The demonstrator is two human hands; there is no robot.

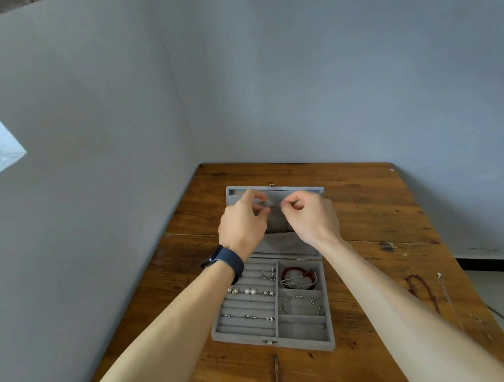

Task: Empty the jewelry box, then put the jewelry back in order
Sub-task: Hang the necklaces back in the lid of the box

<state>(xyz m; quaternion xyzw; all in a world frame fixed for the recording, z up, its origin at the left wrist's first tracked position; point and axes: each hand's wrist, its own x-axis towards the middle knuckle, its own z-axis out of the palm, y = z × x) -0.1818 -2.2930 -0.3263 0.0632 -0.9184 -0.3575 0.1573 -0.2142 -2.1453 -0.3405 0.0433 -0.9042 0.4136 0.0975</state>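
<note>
Your left hand [242, 221] and right hand [311, 213] hover over the open lid [303, 189] of the grey jewelry box [239, 337]. Each pinches a small piece [273, 205] too blurred to identify. The box sits on the wooden table [379, 212], with earrings [249, 291] and a red bracelet [297, 272] inside.

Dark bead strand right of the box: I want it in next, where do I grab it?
Pinch the dark bead strand at its far loop, from above: it lies flat and limp on the table, offering no side edge.
</note>
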